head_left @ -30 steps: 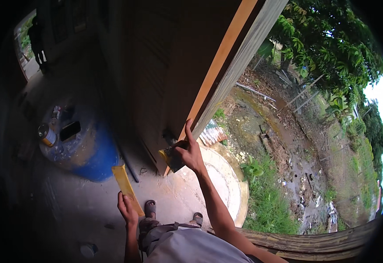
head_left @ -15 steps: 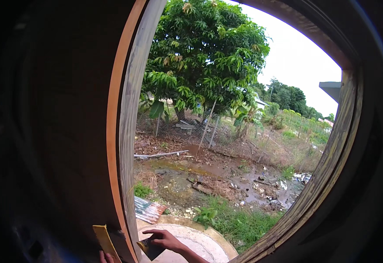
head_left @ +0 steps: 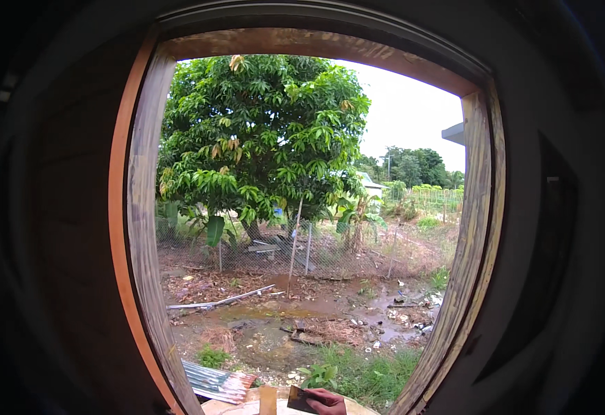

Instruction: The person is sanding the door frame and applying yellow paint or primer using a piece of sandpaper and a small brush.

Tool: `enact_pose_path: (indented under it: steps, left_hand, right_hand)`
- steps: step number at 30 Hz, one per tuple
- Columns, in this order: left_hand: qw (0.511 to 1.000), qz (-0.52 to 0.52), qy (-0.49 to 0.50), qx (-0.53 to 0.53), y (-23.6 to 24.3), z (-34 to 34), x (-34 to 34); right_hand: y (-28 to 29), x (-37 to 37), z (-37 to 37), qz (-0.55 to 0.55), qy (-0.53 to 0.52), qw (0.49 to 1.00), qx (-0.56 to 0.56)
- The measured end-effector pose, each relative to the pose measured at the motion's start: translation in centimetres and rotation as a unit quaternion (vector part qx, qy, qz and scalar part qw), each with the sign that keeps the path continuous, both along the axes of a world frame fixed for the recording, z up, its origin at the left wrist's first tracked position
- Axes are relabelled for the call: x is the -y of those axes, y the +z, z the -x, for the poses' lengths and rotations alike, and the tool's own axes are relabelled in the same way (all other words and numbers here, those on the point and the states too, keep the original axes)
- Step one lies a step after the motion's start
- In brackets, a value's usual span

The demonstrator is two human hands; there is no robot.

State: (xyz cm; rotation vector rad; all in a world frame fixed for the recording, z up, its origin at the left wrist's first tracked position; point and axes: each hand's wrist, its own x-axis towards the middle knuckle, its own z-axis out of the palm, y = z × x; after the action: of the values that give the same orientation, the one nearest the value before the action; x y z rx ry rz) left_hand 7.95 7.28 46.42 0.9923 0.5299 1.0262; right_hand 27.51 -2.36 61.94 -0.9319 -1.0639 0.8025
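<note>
At the bottom edge, my right hand is closed around a dark, flat, rectangular blade that looks like a scraper. Just left of it, a tan-yellow flat strip stands upright, its lower end cut off by the picture's edge. My left hand is out of the picture, so what it holds is hidden. Both pieces are in front of the wooden window frame's opening. The frame's left side is weathered grey wood with an orange-brown outer edge; its right side is streaked and worn.
Dark wall surrounds the opening. Outside, below, are a pale round concrete slab and a rusty corrugated sheet. Muddy ground with litter, a wire fence and a large leafy tree lie beyond.
The view has swung left and levelled, so the whole opening shows. Both flat pieces are now side by side before the opening, away from the left jamb. My left hand has dropped out of sight.
</note>
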Motion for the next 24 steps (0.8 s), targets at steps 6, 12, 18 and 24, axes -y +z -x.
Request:
enact_pose_path:
  steps: [6, 12, 18, 24]
  left_hand:
    - [0.949, -0.188, -0.057, -0.249, 5.7, -4.6, 1.9]
    - [0.908, -0.259, -0.11, -0.31, 6.9, -4.9, 2.8]
    - [0.791, -0.451, -0.018, -0.413, 12.9, 0.1, 1.9]
    - [0.934, -0.276, -0.009, -0.226, 21.0, -1.9, 5.4]
  right_hand:
    - [1.0, 0.9, -0.3, -0.163, -0.137, 0.882, 0.42]
    - [0.3, 5.4, 0.4, -0.17, -0.242, 0.828, 0.477]
    - [-5.8, 9.6, 0.5, -0.065, -0.235, 0.83, 0.501]
    - [3.3, 13.4, -0.6, 0.005, -0.412, 0.885, 0.219]
